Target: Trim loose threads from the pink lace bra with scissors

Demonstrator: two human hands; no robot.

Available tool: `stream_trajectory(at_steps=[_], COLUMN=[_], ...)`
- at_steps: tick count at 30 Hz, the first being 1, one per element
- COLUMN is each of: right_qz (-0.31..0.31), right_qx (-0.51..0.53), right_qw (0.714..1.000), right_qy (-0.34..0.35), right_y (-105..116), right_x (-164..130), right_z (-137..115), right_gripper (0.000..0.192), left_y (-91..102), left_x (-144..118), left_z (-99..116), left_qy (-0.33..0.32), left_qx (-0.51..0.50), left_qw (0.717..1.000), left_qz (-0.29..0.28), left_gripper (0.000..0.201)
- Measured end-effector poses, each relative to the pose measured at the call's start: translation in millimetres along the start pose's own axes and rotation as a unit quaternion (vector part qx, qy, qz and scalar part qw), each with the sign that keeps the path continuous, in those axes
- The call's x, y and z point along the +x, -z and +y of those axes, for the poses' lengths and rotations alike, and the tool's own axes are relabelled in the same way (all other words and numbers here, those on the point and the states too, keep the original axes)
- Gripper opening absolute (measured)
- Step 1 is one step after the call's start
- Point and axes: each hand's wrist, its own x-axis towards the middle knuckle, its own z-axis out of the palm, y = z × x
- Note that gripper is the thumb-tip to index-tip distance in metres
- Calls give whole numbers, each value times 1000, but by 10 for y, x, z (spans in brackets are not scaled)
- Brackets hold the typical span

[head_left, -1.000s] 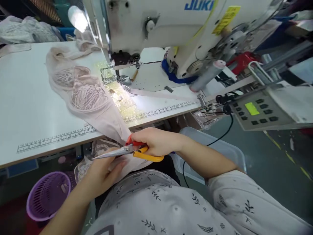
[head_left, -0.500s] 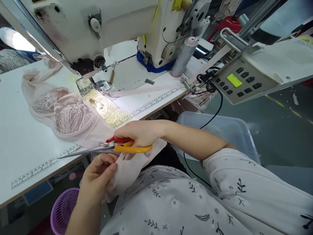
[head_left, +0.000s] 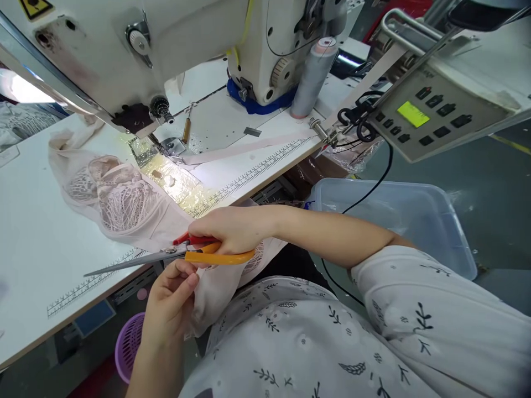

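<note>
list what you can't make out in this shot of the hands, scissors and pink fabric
Head view, the only one:
- The scissors: the right hand covers the handle loops.
- The pink fabric: its lower end is bunched in the left hand, and any cut line is hidden.
- The purple basket: mostly behind the left forearm.
- The control panel: its screen text is too small to read.

White table (head_left: 37,249): pink lace garment (head_left: 120,202), sewing machine (head_left: 174,44), thread cone (head_left: 313,77).

My scissors (head_left: 166,255), red and yellow handled, lie nearly level, blades shut, tips past the front edge of the worktop (head_left: 33,265). The pale pink lace garment (head_left: 124,202) drapes over that edge into my lap.
</note>
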Motion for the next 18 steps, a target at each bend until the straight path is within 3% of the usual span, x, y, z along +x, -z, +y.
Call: stream_trajectory(at_steps=[10, 18], right_qz=[-8, -9], right_qx=[-23, -11], right_qw=[1000, 1000], right_qy=[-17, -11], right_y=[3, -9], right_x=[5, -8], right_z=[-29, -23], right_gripper=[26, 22], left_y=[-48, -124], left_x=[15, -10], left_z=[-71, -59], left_qy=[-50, -57], left_qx=[23, 33], left_qw=[996, 994], left_qz=[73, 89], left_gripper=[22, 23])
